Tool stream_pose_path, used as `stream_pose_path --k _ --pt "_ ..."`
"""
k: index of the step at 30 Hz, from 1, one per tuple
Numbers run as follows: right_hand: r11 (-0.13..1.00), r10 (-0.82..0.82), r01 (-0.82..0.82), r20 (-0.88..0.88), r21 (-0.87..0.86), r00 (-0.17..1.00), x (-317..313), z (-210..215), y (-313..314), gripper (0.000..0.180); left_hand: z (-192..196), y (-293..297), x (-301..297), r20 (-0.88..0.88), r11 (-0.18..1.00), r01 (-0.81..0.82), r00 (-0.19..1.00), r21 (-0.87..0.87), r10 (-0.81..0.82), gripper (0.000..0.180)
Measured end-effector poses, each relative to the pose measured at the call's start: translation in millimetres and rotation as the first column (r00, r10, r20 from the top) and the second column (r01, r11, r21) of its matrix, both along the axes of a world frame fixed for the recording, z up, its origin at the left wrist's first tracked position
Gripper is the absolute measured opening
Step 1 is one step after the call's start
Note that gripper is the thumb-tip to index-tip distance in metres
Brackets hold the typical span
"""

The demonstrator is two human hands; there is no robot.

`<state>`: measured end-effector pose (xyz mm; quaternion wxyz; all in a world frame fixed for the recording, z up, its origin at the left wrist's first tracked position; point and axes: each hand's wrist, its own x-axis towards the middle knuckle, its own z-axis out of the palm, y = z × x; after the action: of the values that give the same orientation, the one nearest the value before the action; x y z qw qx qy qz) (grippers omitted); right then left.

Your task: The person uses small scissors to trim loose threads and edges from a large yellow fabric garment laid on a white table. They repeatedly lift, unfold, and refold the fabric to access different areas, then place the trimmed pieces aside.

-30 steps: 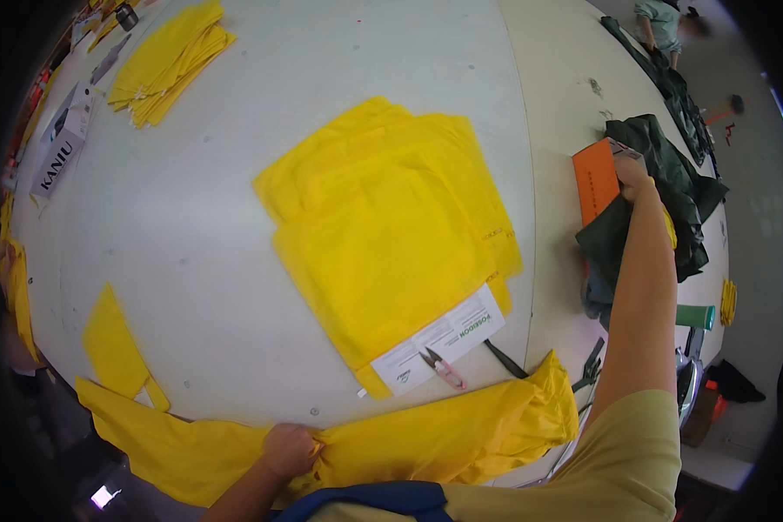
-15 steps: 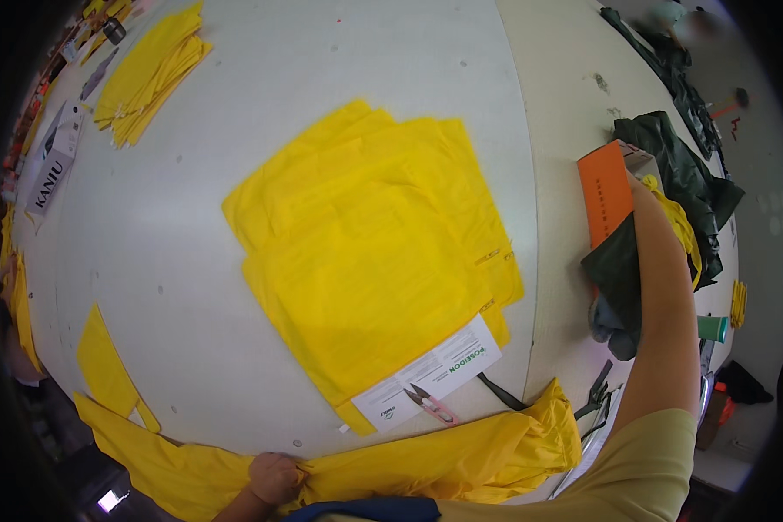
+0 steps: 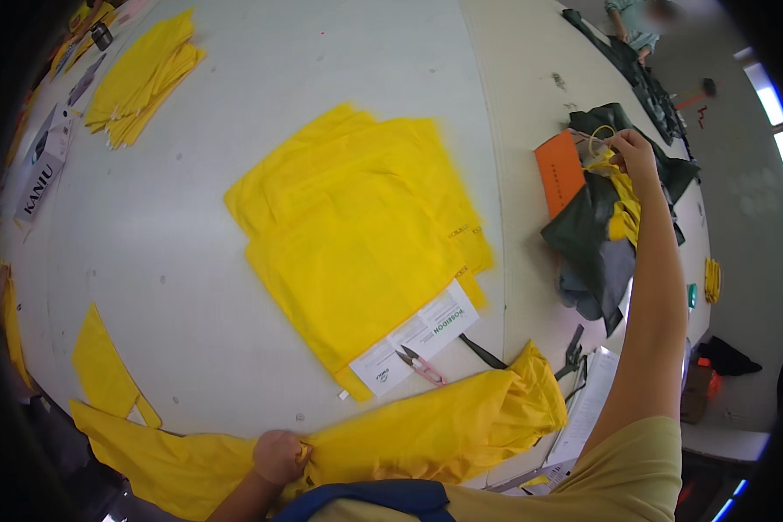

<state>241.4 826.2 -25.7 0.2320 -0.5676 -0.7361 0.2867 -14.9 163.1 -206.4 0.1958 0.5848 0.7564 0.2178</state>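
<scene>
Yellow fabric [image 3: 426, 435] bunched in the left hand [image 3: 278, 457]'s clenched grip; right hand [image 3: 632, 150] pinches a yellow strip [image 3: 622, 196], risks dragging the dark pile [image 3: 596, 252] off-table.

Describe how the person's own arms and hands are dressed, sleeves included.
Both hands are bare: no gloves, rings or watch show on the left hand or the right hand. The right arm is uncovered up to a short khaki-tan sleeve at the shoulder. The left forearm is uncovered too; its sleeve is out of view.

Tan short sleeve [image 3: 644, 457], bare forearms.
</scene>
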Motion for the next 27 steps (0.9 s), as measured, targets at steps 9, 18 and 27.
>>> stream_pose_path --k 9,18,27 --pt "0.876 0.241 -0.421 -0.544 -0.234 0.804 -47 42 -249 0.006 18 -3 -12 0.281 0.988 0.011 0.959 -0.157 0.034 0.028" --pt "0.677 -0.312 -0.399 -0.733 -0.618 0.604 -110 0 -538 0.008 73 -37 -30 0.488 0.945 -0.006 0.858 0.328 -0.164 0.023" --pt "0.510 0.068 -0.535 -0.588 -0.674 0.806 -149 5 -625 0.036 100 -66 -25 0.796 0.975 -0.104 0.598 0.197 -0.097 0.058"
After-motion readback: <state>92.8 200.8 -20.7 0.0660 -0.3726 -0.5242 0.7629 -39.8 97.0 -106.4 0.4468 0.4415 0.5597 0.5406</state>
